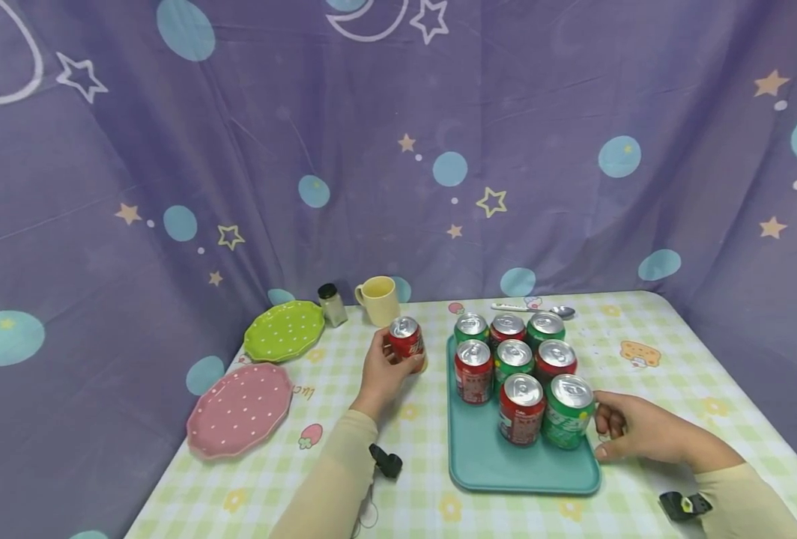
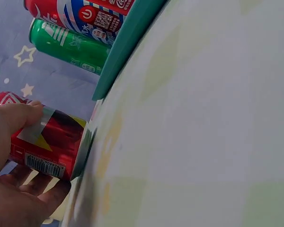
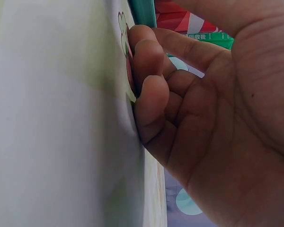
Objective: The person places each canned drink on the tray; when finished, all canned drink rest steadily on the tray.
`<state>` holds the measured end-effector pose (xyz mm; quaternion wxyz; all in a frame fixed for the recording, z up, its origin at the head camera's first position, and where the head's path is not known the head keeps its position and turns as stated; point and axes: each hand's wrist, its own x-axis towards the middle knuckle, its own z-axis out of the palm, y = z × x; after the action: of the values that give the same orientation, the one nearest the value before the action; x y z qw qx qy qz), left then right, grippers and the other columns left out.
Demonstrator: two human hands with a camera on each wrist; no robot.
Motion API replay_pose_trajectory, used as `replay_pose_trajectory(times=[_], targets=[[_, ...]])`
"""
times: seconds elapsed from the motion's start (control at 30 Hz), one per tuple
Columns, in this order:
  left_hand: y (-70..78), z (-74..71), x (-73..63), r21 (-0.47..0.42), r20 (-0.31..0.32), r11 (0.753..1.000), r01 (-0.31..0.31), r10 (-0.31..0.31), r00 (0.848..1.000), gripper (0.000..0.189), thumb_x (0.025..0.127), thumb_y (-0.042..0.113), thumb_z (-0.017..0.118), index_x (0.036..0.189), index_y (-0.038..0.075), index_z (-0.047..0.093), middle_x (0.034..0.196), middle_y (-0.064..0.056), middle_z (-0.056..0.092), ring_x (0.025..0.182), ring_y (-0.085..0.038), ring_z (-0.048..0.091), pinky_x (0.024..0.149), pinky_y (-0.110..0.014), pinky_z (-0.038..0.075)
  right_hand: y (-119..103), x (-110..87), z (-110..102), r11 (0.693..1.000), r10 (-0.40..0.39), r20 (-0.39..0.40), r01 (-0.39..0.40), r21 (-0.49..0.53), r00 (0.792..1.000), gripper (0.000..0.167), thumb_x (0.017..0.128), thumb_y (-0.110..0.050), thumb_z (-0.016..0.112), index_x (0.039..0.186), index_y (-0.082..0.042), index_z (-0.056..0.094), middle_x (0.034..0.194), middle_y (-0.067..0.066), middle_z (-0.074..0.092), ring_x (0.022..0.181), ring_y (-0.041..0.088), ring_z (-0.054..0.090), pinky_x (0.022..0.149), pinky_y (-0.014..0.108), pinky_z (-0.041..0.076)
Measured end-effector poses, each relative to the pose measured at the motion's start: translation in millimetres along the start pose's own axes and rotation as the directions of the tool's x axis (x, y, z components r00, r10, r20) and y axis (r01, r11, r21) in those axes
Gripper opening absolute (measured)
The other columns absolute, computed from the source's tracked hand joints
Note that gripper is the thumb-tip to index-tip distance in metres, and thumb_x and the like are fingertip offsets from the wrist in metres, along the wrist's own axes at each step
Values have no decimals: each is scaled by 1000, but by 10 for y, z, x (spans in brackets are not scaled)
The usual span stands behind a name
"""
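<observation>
My left hand (image 1: 385, 374) grips a red soda can (image 1: 405, 340) to the left of the tray. In the left wrist view, thumb and fingers wrap the red can (image 2: 52, 142), its base close to the tablecloth. A teal tray (image 1: 493, 468) carries several red and green soda cans in rows. At its front stand a red can (image 1: 521, 419) and a green can (image 1: 567, 419). Beside the tray's right edge, my right hand (image 1: 648, 430) rests near that green can with loosely curled fingers. The right wrist view shows this hand (image 3: 194, 109) low at the tablecloth, holding nothing.
A yellow mug (image 1: 380, 303) and a black-lidded jar (image 1: 332, 307) stand at the back left. A green plate (image 1: 284, 333) and a pink plate (image 1: 240, 412) lie along the left side. Behind the tray lies a spoon (image 1: 533, 308). A purple curtain (image 1: 540, 150) hangs behind the table.
</observation>
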<state>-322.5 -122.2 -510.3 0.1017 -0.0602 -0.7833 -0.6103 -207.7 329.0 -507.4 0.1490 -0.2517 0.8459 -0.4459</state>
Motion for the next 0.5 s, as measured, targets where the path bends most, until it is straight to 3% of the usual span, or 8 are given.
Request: replay_pose_trajectory(times=[0.23,0.5], targets=[[122,-55,0,-19,-38,999,-49,49,998,69,82,8,90,141,10,54,132,-11,63,116,-31,63,99,-48,55,15,23,6,1000,0,4,0,2,1000,49,79,-22,92,109,-5,58,89,12,60,72,11,56,59,29,49],[304,-75,-49,-4,-13,995,-99,99,995,69,81,12,92,139,12,54,130,-9,63,113,-28,63,96,-47,56,25,10,-1,1000,1,2,-1,5,1000,50,79,-23,92,109,-4,57,89,11,59,71,11,55,58,30,49]])
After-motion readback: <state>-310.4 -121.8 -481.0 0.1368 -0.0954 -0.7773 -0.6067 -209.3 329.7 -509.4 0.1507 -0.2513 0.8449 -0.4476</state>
